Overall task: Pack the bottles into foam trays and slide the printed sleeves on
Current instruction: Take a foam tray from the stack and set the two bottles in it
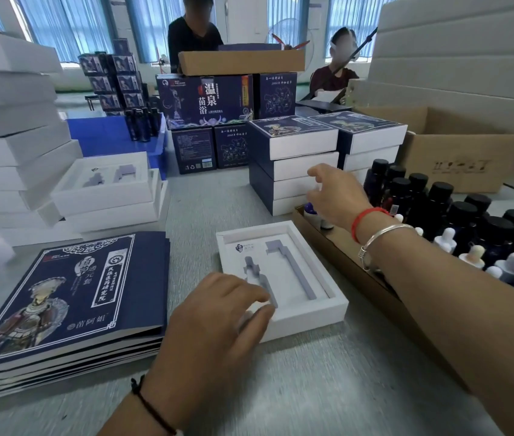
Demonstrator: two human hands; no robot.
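A white foam tray with two grey cut-out slots lies on the table in front of me, both slots bare. My left hand rests on its near left corner with loosely bent fingers. My right hand hovers with spread fingers over the far end of a shallow cardboard tray, just above small bottles. Dark bottles with black caps and white dropper-top bottles stand in that tray. A stack of flat printed navy sleeves lies at my left.
Finished sleeved boxes are piled behind the foam tray. White foam trays and white boxes are stacked at left. Large navy cartons, an open cardboard box and two people sit across the table.
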